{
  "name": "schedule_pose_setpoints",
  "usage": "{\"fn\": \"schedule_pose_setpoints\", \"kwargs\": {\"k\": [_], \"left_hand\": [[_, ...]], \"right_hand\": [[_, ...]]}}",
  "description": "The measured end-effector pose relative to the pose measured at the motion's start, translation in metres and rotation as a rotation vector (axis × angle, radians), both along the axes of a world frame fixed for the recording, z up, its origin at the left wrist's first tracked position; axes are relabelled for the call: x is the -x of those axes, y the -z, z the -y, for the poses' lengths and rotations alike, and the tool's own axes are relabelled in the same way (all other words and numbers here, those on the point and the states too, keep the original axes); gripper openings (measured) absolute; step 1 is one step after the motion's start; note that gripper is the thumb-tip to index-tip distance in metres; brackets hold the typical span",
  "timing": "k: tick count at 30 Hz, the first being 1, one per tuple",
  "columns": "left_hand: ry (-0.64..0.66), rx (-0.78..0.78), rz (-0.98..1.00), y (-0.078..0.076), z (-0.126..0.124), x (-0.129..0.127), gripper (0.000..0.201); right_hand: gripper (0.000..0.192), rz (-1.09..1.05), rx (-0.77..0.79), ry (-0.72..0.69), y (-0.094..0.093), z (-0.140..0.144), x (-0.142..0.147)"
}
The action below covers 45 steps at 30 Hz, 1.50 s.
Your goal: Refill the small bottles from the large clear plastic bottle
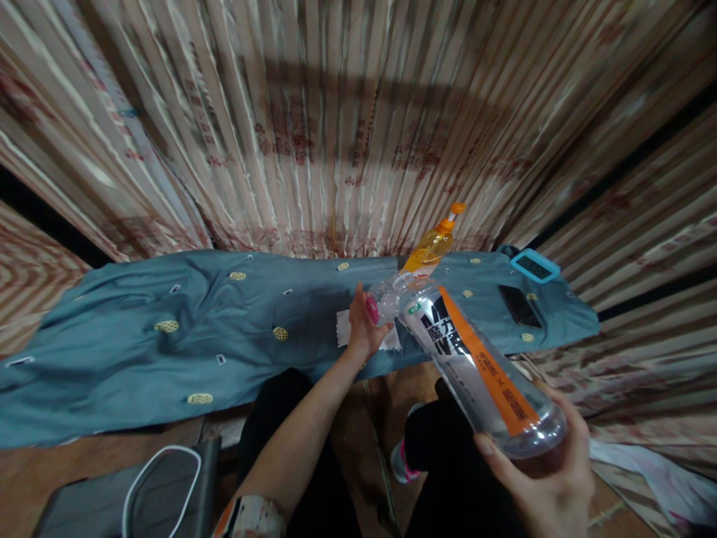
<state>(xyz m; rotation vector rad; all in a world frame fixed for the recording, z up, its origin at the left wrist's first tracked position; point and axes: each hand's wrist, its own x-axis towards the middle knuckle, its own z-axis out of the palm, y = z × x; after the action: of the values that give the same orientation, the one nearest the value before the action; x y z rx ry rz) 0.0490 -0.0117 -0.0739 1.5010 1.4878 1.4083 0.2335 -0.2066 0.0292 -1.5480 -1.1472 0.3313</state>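
Note:
A large clear plastic bottle with a silver and orange label lies tilted across the front of me, its neck pointing left. My right hand holds its base, thumb on the near side and fingers round the far side. At the neck end, my left hand has its fingers closed around a pink cap; part of the grip is hidden. Beneath the left hand, a white piece of paper or cloth with jagged edges rests on the blue-green cloth. Behind the bottle's neck stands a yellow pump bottle.
On the cloth's right end are a black phone and a blue-framed digital clock. Pleated patterned curtains hang behind and at both sides. A grey case with a white cable is at lower left.

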Motion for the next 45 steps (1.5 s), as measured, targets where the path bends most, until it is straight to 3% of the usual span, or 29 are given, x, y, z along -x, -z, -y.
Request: {"fn": "schedule_pose_setpoints", "kwargs": {"k": [14,22,35,45], "left_hand": [[0.020,-0.010,0.001,0.000,0.001,0.000,0.108],[0.017,-0.020,-0.021,-0.001,0.000,-0.001,0.107],[0.027,-0.019,0.008,-0.003,0.003,0.000,0.108],[0.023,-0.011,0.033,-0.002,0.004,-0.001,0.108]], "right_hand": [[0.094,-0.044,-0.019,-0.026,-0.003,0.003,-0.003],[0.100,0.047,-0.011,-0.079,0.008,0.006,-0.020],[0.103,0.054,0.047,-0.027,0.003,0.011,-0.014],[0.098,0.007,0.056,0.012,-0.005,0.014,0.005]]}}
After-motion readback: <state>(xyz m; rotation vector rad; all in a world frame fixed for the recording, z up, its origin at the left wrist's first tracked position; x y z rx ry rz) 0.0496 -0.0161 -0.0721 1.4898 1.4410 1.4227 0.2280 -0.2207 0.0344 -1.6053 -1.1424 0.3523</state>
